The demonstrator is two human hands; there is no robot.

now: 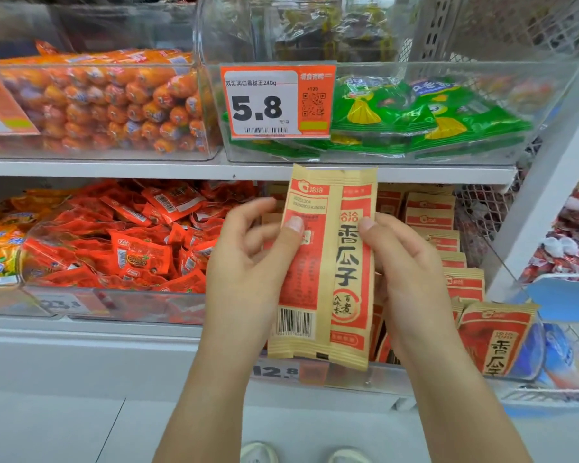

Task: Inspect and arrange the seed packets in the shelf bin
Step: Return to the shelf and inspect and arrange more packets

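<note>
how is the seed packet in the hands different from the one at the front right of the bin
The held seed packet is up in front of the shelf, pinched by the left hand and right hand; the bin packet rests in the bin, leaning. The held one shows its seam and barcode; the bin one shows a plain red printed face. Both are tan and red with the same lettering.

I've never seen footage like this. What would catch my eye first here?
Most likely the tan and red seed packet held upright in the middle, back seam and barcode toward the camera, pinched by the left hand and right hand. Next, the big orange price tag reading 5.8 on the clear bin just above. More matching packets stand behind the right hand.
</note>
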